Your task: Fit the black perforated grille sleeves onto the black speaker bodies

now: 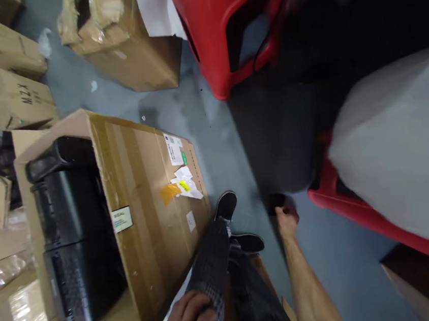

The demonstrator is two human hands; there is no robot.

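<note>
Low at the middle, my left hand (189,319) rests on my dark-trousered leg, its fingers loosely bent, apart and holding nothing. My right hand (288,221) is stretched forward and down near the floor. Its fingers are closed on a small black object (276,202), blurred and too dark to name. Left of my legs stands an open cardboard box (148,188) with labels and tape on its side. Inside it lie several black plastic cases (79,205), which neither hand touches.
A red plastic stool (213,43) is ahead, and another red stool (341,203) at the right bears a large pale sack (400,146). More cartons (131,62) stand at the upper left and along the left edge. My black shoes (227,205) are on the grey floor.
</note>
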